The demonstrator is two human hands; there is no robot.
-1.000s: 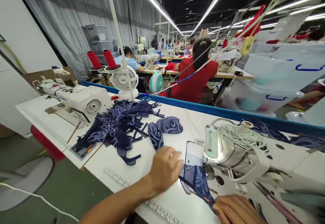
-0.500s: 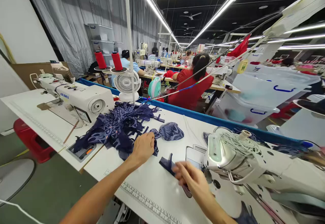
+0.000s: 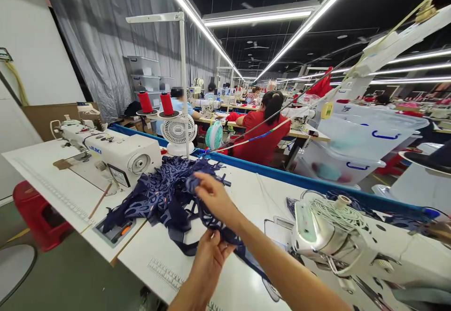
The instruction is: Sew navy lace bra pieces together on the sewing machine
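My right hand [image 3: 213,197] is lifted above the white table [image 3: 165,254], its fingers pinched on a navy patterned fabric piece [image 3: 192,184]. Just below it, my left hand [image 3: 208,259] grips the lower end of the same piece, where a dark strap hangs down. Behind both hands lies a heap of navy patterned fabric pieces [image 3: 155,196]. The white sewing machine [image 3: 338,236] with a coil of pale cord on top stands to my right.
A second white sewing machine [image 3: 112,149] stands at the left, with two red thread cones [image 3: 157,103] and a small white fan [image 3: 176,132] behind it. A blue rail [image 3: 282,177] edges the table's far side. People sit sewing at benches beyond; clear plastic bins [image 3: 355,137] sit right.
Both hands have left the table and risen, now holding one navy piece between them. The right hand moved left and up to the heap. The view tilted upward.
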